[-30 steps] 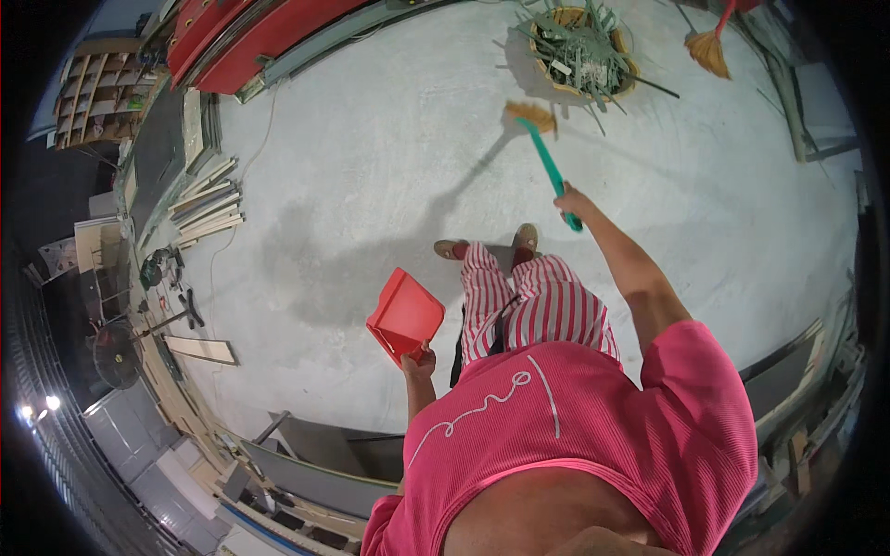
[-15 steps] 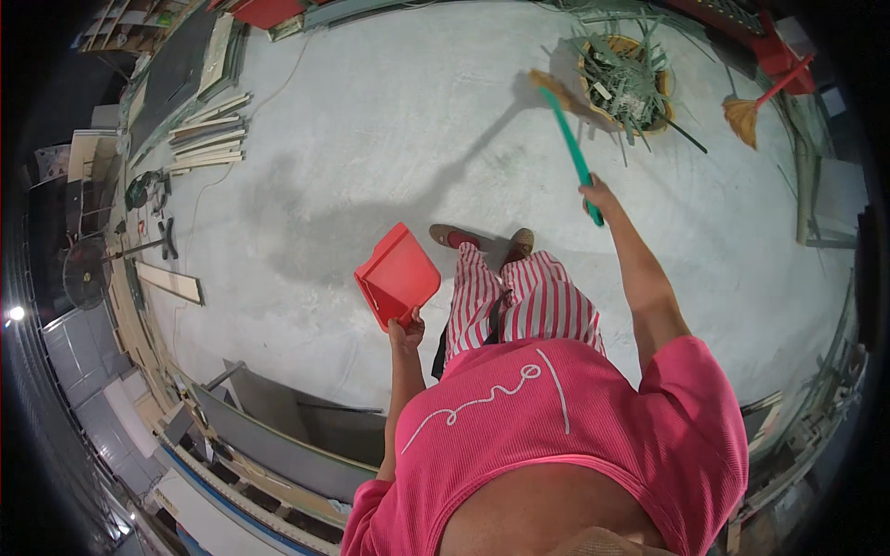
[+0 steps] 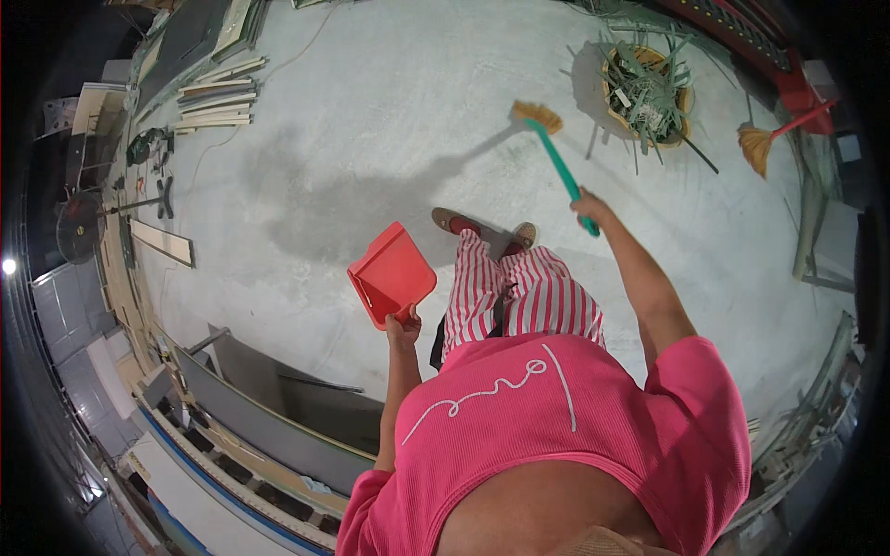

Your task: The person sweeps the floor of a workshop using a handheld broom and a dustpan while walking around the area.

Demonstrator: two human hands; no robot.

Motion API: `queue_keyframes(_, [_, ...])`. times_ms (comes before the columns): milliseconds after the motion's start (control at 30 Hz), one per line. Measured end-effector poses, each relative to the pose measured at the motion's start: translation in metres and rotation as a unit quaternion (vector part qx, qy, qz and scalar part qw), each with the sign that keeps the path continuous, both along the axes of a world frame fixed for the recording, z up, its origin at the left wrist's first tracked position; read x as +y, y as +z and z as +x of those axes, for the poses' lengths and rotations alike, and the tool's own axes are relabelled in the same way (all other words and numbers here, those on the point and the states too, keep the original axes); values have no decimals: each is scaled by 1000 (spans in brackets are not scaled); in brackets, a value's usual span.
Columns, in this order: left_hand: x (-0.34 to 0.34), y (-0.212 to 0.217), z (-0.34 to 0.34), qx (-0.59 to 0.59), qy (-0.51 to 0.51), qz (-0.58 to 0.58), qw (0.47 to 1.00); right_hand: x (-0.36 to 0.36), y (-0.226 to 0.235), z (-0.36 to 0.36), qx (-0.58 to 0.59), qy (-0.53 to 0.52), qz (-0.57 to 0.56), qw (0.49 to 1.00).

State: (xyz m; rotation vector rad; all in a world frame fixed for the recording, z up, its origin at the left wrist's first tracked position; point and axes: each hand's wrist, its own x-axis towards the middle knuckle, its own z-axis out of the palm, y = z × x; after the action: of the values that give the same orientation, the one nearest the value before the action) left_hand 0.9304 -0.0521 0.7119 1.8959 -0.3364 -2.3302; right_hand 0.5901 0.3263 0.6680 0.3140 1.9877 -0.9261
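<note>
Concrete floor [image 3: 371,120]: basket [image 3: 646,93] holds green scraps; red dustpan [image 3: 391,274] empty.

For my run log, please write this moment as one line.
left hand: holds red dustpan | right hand: holds green broom | floor: concrete

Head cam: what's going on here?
A person in a pink top and striped trousers stands on a grey concrete floor. The right hand grips a green-handled broom, bristles down on the floor ahead. The left hand holds a red dustpan off the floor. A basket of scraps and a second broom sit beyond.
</note>
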Motion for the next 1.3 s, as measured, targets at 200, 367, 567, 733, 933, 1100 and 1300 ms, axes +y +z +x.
queue_keyframes(200, [7,-20,0,-66,12,24,997,12,88,66,-96,55,-26,994])
queue_keyframes(367, [2,-20,-15,-39,13,20,999,31,148,112,-145,-136,-109,974])
queue_keyframes(567, [-3,-15,-30,5,-4,1,1000,38,113,119,-99,-215,-134,962])
queue_keyframes(733, [-11,-16,-31,3,-24,-14,1000,12,72,85,-205,-334,-179,902])
queue_keyframes(933, [-12,-17,-21,-3,-25,0,1000,-42,74,100,-238,-256,-199,916])
queue_keyframes(1100, [-10,-17,-15,-50,-15,-1,999,-59,116,96,-321,-273,-303,855])
queue_keyframes(1300, [-10,-18,-9,-74,-3,3,997,-18,155,118,-264,-292,-239,888])
